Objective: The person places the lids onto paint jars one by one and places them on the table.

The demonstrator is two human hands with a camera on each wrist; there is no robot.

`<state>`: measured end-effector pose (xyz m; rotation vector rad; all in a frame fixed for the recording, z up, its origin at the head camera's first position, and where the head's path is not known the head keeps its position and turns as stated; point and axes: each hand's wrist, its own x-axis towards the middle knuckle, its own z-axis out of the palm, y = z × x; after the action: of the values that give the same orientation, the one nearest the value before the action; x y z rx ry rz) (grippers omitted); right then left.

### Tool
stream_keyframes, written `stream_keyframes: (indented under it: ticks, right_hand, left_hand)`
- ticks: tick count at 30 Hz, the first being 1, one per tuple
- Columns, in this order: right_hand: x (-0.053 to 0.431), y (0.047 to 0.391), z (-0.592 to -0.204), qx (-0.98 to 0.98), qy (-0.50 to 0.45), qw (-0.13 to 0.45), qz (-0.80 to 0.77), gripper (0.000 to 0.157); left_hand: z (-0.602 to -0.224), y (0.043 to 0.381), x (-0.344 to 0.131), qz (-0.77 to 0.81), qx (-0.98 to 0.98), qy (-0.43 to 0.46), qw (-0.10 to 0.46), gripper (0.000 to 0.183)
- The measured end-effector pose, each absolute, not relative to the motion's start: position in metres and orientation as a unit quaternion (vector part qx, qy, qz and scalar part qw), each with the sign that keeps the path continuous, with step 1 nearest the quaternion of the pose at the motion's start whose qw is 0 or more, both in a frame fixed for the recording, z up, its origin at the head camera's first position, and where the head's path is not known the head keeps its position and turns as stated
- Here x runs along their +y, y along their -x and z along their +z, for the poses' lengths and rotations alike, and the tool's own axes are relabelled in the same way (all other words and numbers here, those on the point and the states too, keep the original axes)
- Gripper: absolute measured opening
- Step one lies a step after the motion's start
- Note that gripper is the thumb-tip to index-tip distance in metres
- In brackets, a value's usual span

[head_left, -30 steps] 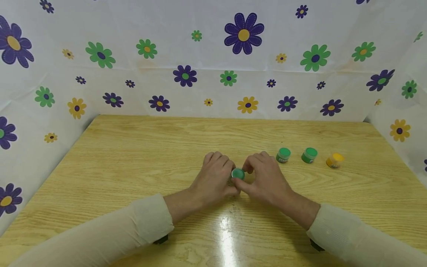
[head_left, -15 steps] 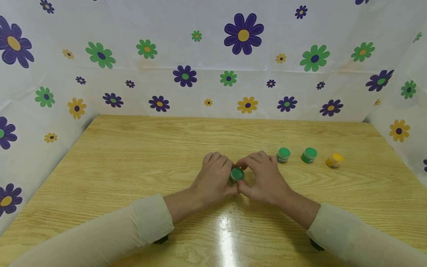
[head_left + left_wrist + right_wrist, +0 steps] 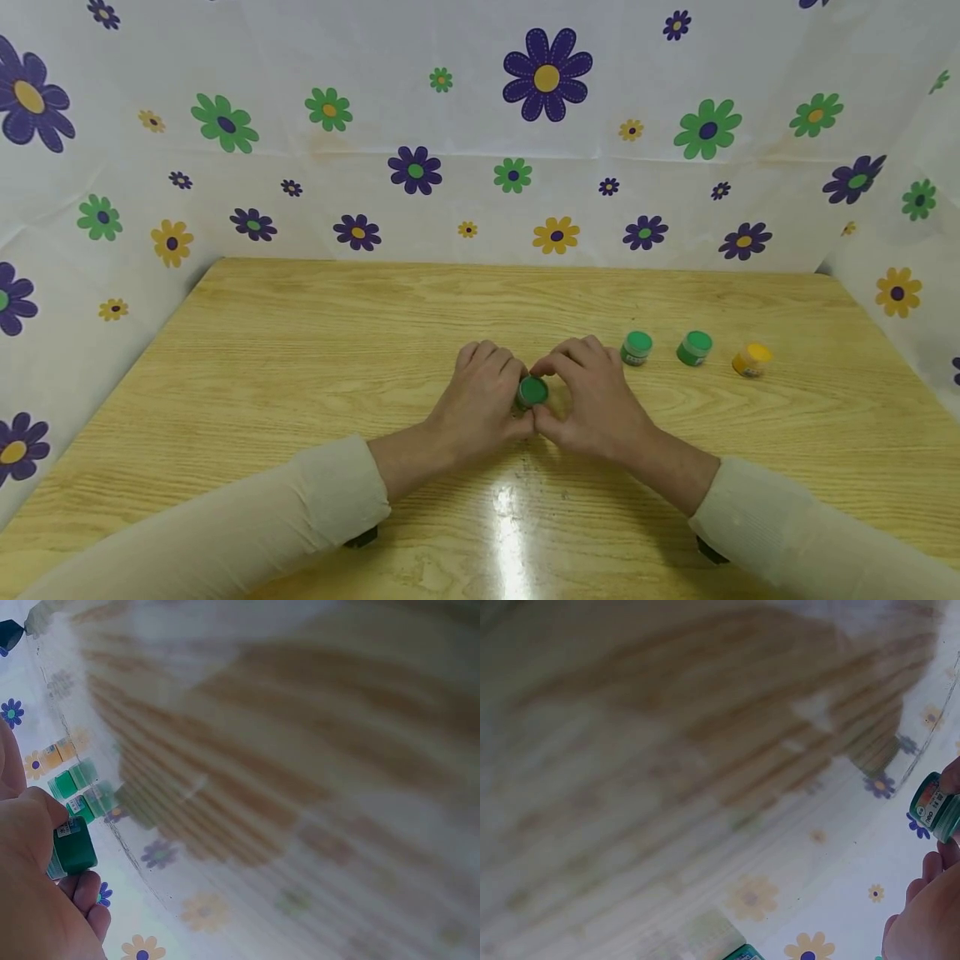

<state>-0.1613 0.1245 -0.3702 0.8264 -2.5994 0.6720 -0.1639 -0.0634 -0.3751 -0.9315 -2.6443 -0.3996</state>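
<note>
A small jar with a green lid (image 3: 533, 391) is between my two hands, above the middle of the table. My left hand (image 3: 480, 404) grips its body from the left. With thumb and forefinger, my right hand (image 3: 592, 400) pinches it from the right, around the lid's rim. In the left wrist view the green jar (image 3: 73, 846) sits between the left thumb and fingers. The right wrist view shows the labelled side of the jar (image 3: 931, 802), with fingertips (image 3: 951, 778) against it. Most of the jar's body is hidden by the hands in the head view.
To the right stand two more green-lidded jars, one nearer (image 3: 637, 348) and one farther right (image 3: 694, 348). Beyond them is a yellow jar (image 3: 752, 360). The wooden table (image 3: 337, 333) meets a flower-patterned cloth (image 3: 480, 200) at its back and sides.
The right thumb and forefinger have shifted left and spread to opposite sides of the lid. The jar has moved very slightly left. The left hand and the other jars stay put.
</note>
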Motion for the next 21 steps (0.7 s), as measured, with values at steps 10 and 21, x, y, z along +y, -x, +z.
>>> stream_keyframes:
  ticks: [10,21]
  right_hand:
    - [0.1234,0.161,-0.3697,-0.922,-0.272,0.166,0.218,0.027]
    - [0.1222,0.1603,-0.3695,-0.93,-0.252,0.16,0.215,0.03]
  left_hand:
    - [-0.3754,0.1643,-0.0639,-0.143,-0.922,0.324,0.154,0.029]
    - [-0.3762,0.1645,-0.065,-0.144,-0.917,0.328,0.177,0.026]
